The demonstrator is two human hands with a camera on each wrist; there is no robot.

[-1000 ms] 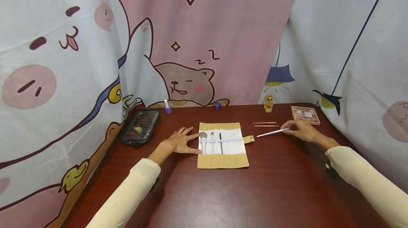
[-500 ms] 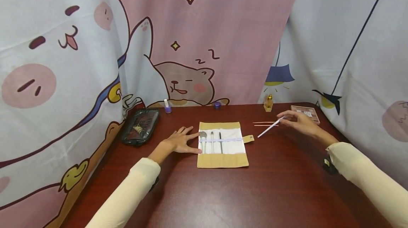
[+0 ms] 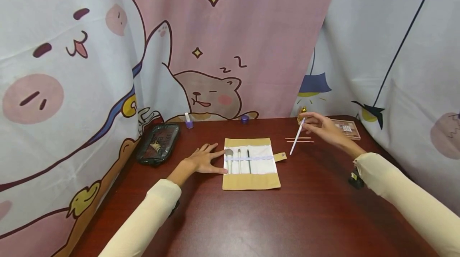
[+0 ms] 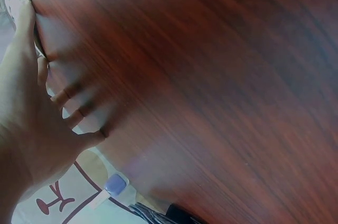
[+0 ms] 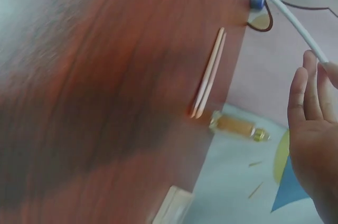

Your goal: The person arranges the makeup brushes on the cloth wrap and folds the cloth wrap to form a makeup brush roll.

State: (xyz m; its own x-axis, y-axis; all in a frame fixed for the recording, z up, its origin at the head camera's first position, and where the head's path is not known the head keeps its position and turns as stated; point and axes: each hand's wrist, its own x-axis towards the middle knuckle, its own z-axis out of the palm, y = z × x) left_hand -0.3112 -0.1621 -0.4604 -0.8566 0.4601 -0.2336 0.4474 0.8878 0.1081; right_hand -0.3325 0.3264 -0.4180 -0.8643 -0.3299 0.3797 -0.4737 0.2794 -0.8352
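My right hand [image 3: 321,126] pinches a thin white makeup brush [image 3: 297,136] between thumb and fingertips near its upper end. It slants down to the left above the table, its tip hidden by no hand. A tan and white cloth brush roll [image 3: 251,182] lies unfolded in the middle. Its slots hold a fluffy brush [image 3: 229,160], a smaller white brush [image 3: 239,162] and a slim dark brush [image 3: 249,162]. My left hand [image 3: 204,160] rests with spread fingers on the table, thumb and index finger at the roll's left edge.
Two thin pinkish sticks [image 5: 211,73] lie right of the roll. Behind are a gold perfume bottle [image 5: 237,126], a palette [image 3: 345,129], a purple jar [image 3: 244,119] and a nail polish bottle [image 3: 189,121]. A black tray-like case [image 3: 158,144] sits left; the snap strap [image 3: 280,157] extends rightward.
My right hand has moved left and up with the white makeup brush, which has turned from nearly flat to steep. My left hand and the brush roll have stayed put.
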